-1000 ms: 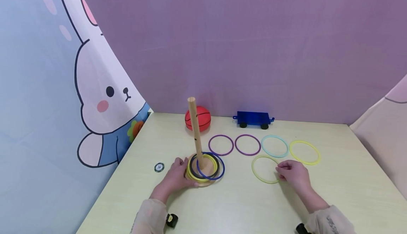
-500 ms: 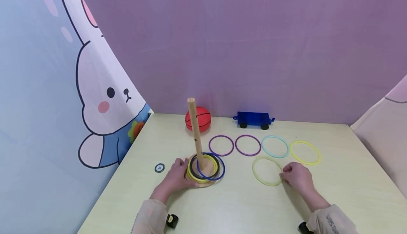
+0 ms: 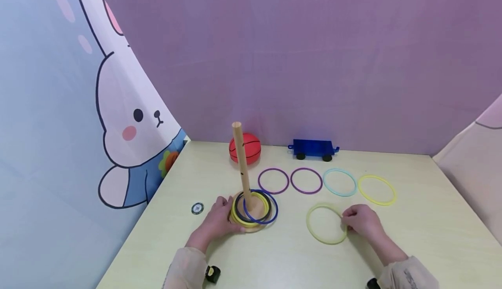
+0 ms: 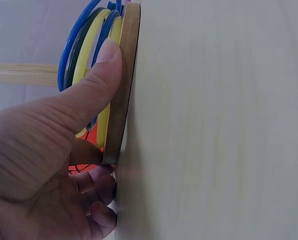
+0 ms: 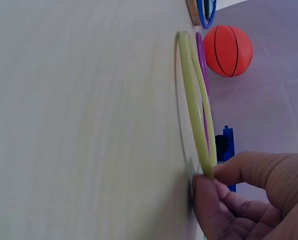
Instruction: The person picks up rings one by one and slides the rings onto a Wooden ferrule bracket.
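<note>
My left hand (image 3: 216, 219) grips the round wooden base (image 4: 126, 85) of a ring-toss stand, thumb on top at its edge. The upright wooden peg (image 3: 241, 162) rises from that base. Yellow, black and blue rings lie stacked around the peg's foot; the upper blue ring (image 3: 276, 210) sits off-centre, overhanging the base on the right. My right hand (image 3: 364, 221) pinches a yellow-green ring (image 5: 191, 90) at its right edge between thumb and forefinger. In the right wrist view this ring is slightly tilted, with its shadow beside it, close over the table.
Two purple rings (image 3: 289, 181), a light blue ring (image 3: 356, 185) and a yellow ring (image 3: 395, 192) lie in a row behind. Farther back are a red ball (image 3: 252, 148) and a blue wheeled wagon (image 3: 313, 148). A round chip (image 3: 197, 208) lies left of the stand.
The yellow-green ring has come nearer to the person and looks slightly larger, with my right hand shifting down with it. My left hand keeps its grip on the base.
</note>
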Tool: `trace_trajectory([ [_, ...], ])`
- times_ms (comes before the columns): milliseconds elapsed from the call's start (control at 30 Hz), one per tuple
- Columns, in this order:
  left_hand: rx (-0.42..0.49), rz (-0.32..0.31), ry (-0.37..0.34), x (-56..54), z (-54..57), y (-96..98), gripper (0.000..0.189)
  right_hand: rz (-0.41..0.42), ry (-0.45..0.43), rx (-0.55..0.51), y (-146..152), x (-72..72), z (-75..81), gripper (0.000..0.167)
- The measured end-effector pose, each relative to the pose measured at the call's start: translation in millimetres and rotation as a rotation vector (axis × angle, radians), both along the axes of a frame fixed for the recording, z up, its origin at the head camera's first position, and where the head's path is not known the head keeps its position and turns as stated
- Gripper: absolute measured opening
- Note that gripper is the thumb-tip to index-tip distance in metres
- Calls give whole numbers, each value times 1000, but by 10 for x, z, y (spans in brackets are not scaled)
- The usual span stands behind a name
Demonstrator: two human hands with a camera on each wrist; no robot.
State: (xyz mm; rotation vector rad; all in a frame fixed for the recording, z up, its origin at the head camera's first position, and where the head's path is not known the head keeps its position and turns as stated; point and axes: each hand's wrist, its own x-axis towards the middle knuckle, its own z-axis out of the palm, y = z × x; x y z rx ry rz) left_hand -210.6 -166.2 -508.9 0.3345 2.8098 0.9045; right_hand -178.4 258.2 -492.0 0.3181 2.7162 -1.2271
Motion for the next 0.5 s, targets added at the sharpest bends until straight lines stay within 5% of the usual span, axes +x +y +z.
trace_trajectory([
  [500,-7,-3,0,11,26,7,112,6,70,-321,-240,98,153,22],
])
